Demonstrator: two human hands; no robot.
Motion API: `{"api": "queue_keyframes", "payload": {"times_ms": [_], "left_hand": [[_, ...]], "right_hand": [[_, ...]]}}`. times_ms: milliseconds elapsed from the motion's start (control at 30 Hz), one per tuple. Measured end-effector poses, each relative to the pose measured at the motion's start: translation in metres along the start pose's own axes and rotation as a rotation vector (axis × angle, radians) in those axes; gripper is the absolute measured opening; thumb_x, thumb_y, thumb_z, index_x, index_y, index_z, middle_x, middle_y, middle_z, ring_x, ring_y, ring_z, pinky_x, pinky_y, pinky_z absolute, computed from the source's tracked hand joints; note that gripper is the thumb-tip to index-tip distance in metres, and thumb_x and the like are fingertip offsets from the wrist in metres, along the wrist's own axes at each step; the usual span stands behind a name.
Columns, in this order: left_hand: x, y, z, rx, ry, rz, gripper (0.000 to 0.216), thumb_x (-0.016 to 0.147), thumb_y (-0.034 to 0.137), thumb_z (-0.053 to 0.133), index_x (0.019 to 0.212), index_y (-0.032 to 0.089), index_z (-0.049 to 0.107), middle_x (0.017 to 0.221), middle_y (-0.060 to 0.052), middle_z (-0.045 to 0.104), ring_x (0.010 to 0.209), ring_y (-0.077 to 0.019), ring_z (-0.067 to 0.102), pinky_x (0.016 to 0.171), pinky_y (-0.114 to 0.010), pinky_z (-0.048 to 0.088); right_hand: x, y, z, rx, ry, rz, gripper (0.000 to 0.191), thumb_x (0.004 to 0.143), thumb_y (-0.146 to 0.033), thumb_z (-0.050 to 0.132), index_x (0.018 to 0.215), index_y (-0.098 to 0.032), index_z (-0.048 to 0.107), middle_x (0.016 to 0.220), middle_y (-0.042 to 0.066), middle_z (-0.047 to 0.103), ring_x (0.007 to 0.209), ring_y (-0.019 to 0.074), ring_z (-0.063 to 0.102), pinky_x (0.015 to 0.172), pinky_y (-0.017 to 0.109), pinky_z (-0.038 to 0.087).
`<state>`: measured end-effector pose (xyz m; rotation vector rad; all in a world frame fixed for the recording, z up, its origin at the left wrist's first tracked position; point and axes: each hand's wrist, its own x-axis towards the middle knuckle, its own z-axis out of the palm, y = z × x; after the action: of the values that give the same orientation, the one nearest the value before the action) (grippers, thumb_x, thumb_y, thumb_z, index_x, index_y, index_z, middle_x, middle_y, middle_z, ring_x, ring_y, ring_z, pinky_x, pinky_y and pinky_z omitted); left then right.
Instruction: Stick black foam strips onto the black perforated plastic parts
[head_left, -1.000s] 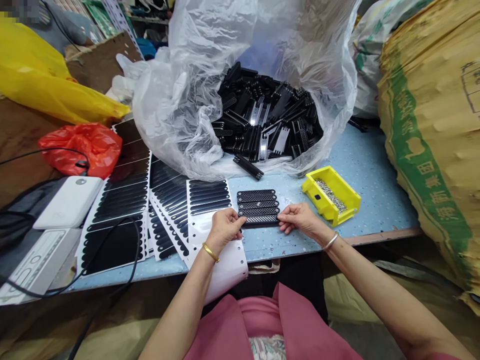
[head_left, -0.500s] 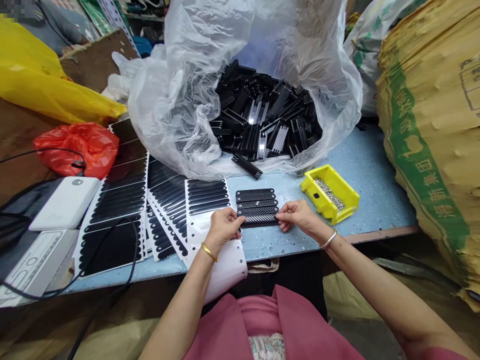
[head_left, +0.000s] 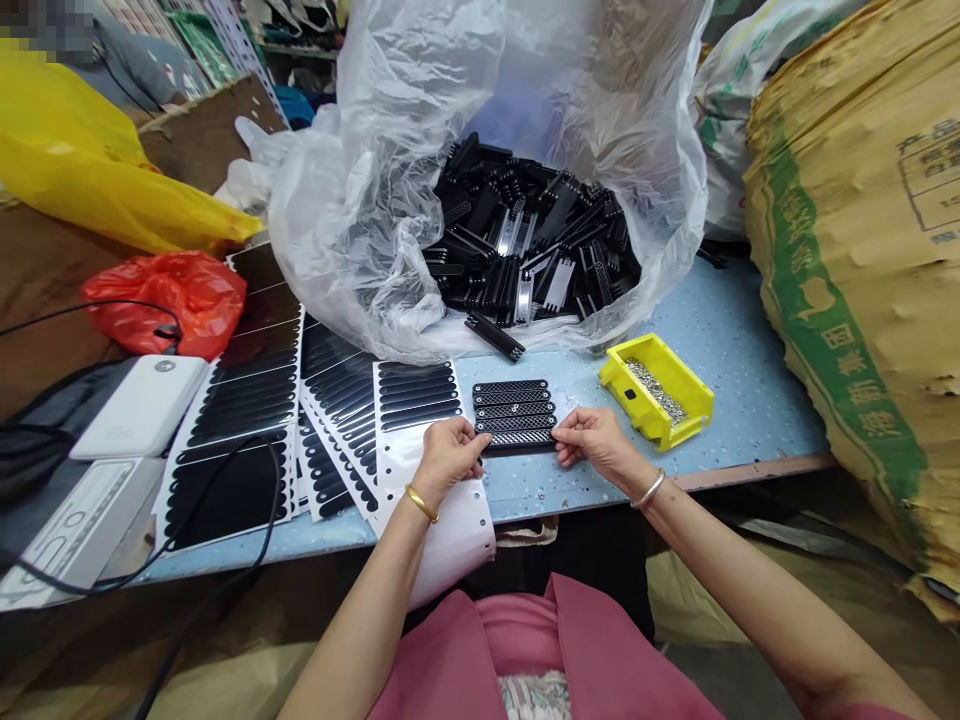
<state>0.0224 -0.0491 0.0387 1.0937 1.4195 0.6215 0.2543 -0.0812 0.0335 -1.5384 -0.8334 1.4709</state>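
Several black strips with a cross-hatched surface and rounded ends point(head_left: 513, 398) lie side by side in a row on the table. The strip nearest me point(head_left: 521, 438) is pinched at its left end by my left hand point(head_left: 453, 450) and at its right end by my right hand point(head_left: 592, 440). Both hands have thumb and fingers closed on it. A small light mark sits near the middle of the row. Beneath my left hand and wrist is a white backing sheet point(head_left: 435, 535) with black strip-shaped stickers at its far end.
Behind the row, a large clear plastic bag point(head_left: 360, 230) holds many black parts, one part point(head_left: 495, 336) lying at its mouth. A yellow bin point(head_left: 694, 415) of small metal pieces stands right. Left are sticker sheets point(head_left: 225, 490), a white power bank point(head_left: 135, 410) and a cable.
The camera view has shifted slightly. Both hands stay at the ends of the nearest strip, with no clear movement of the strips.
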Motion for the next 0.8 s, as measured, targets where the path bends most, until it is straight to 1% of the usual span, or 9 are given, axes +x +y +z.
{"api": "queue_keyframes", "payload": {"times_ms": [167, 367, 567, 633, 700, 800], "left_hand": [[0.000, 0.000, 0.000, 0.009, 0.003, -0.010, 0.025, 0.080, 0.018, 0.069, 0.063, 0.018, 0.050, 0.036, 0.003, 0.055, 0.034, -0.0152, 0.060, 0.030, -0.014, 0.037], [0.001, -0.003, 0.000, 0.012, -0.001, 0.006, 0.025, 0.082, 0.019, 0.068, 0.064, 0.018, 0.050, 0.036, 0.003, 0.054, 0.035, -0.0160, 0.061, 0.030, -0.015, 0.037], [0.002, -0.005, 0.000, 0.007, -0.004, 0.009, 0.025, 0.080, 0.021, 0.070, 0.064, 0.018, 0.051, 0.037, 0.003, 0.055, 0.035, -0.0155, 0.061, 0.030, -0.014, 0.038], [0.002, -0.006, 0.000, 0.005, -0.008, 0.005, 0.026, 0.078, 0.022, 0.072, 0.064, 0.018, 0.051, 0.037, 0.003, 0.055, 0.035, -0.0152, 0.061, 0.030, -0.014, 0.038], [0.003, -0.006, 0.000, 0.008, -0.006, -0.001, 0.027, 0.076, 0.023, 0.074, 0.064, 0.018, 0.051, 0.037, 0.003, 0.055, 0.035, -0.0151, 0.061, 0.030, -0.014, 0.037], [0.002, -0.005, 0.001, 0.012, 0.001, -0.001, 0.027, 0.076, 0.024, 0.074, 0.063, 0.018, 0.051, 0.037, 0.002, 0.055, 0.035, -0.0154, 0.061, 0.030, -0.014, 0.037]], "right_hand": [[-0.002, 0.002, 0.003, 0.010, 0.037, -0.023, 0.037, 0.053, -0.039, 0.089, 0.063, -0.016, 0.062, 0.051, 0.002, 0.066, 0.041, 0.0147, 0.064, 0.039, 0.022, 0.052], [-0.004, 0.000, 0.004, -0.087, 0.081, -0.062, 0.032, 0.057, -0.039, 0.084, 0.063, -0.016, 0.064, 0.050, 0.002, 0.066, 0.042, 0.0152, 0.065, 0.039, 0.022, 0.053], [-0.002, 0.003, 0.005, -0.163, 0.082, -0.078, 0.027, 0.061, -0.038, 0.078, 0.065, -0.017, 0.063, 0.052, 0.002, 0.066, 0.043, 0.0160, 0.065, 0.040, 0.023, 0.053], [0.002, 0.005, 0.007, -0.234, 0.109, -0.089, 0.022, 0.063, -0.035, 0.075, 0.063, -0.018, 0.060, 0.048, 0.001, 0.063, 0.039, 0.0150, 0.061, 0.036, 0.022, 0.048], [0.006, 0.007, 0.009, -0.332, 0.140, -0.132, 0.019, 0.063, -0.029, 0.071, 0.058, -0.019, 0.056, 0.044, -0.002, 0.058, 0.034, 0.0125, 0.054, 0.032, 0.021, 0.040], [0.009, 0.005, 0.011, -0.422, 0.155, -0.195, 0.019, 0.063, -0.023, 0.067, 0.054, -0.020, 0.051, 0.039, -0.004, 0.051, 0.030, 0.0091, 0.047, 0.029, 0.018, 0.032]]}}
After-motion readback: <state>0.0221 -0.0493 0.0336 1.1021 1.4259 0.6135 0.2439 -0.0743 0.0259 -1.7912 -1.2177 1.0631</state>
